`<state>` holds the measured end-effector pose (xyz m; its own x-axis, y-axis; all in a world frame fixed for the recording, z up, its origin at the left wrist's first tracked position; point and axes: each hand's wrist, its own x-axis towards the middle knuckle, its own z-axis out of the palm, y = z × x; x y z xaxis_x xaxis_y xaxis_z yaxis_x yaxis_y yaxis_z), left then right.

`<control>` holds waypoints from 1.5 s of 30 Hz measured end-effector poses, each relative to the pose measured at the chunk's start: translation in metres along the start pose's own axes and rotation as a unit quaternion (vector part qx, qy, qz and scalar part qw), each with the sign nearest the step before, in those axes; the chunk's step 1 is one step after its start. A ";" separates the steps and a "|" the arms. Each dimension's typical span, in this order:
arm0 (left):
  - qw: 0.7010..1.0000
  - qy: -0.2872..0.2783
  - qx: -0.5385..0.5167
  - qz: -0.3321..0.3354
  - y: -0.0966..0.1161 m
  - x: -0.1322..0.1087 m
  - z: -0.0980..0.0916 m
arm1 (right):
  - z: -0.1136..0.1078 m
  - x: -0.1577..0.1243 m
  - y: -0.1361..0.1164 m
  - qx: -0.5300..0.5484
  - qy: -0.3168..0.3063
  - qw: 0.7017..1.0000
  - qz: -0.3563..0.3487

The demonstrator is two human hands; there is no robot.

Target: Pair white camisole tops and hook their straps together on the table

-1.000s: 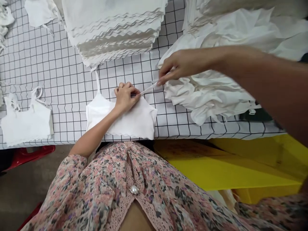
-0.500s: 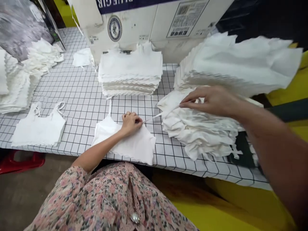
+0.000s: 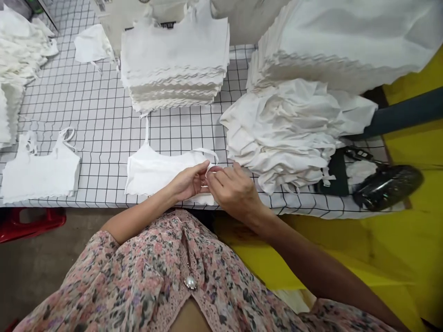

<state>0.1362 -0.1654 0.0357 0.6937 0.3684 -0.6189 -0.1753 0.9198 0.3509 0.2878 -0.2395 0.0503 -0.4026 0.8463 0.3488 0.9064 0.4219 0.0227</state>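
A small white strappy top (image 3: 155,169) lies flat at the near edge of the grid-patterned table (image 3: 97,115). Both hands meet at its right corner. My left hand (image 3: 188,180) pinches the fabric and the end of the right strap (image 3: 206,152), which loops back over the top. My right hand (image 3: 232,189) is closed on the same strap end, fingertips touching the left hand's. The top's left strap runs straight up toward a neat stack.
A neat stack of white tops (image 3: 176,64) stands behind, a taller stack (image 3: 332,41) at the back right, a rumpled heap (image 3: 287,133) to the right. Another flat top (image 3: 39,173) lies at left. A black object (image 3: 386,186) rests at the table's right end. Yellow boxes (image 3: 408,244) stand below.
My right hand has come back from the rumpled heap to the top's right corner, bringing the stretched strap into a loop. The left hand slid down to the same corner. The view tilted.
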 end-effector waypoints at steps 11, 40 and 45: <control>0.995 0.062 0.027 0.073 0.007 0.007 0.002 | -0.004 -0.030 -0.009 0.041 0.035 0.998 0.025; 0.971 0.075 0.167 0.154 0.067 0.032 -0.031 | 0.013 0.022 0.053 0.736 -0.123 0.534 0.398; 0.924 0.076 0.289 0.239 0.048 0.004 -0.038 | 0.023 0.035 0.046 0.760 -0.031 0.505 0.408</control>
<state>0.1041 -0.1142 0.0237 0.5195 0.7691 -0.3723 -0.0029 0.4372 0.8993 0.3125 -0.1829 0.0418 -0.0207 0.9285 -0.3707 -0.3517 -0.3538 -0.8667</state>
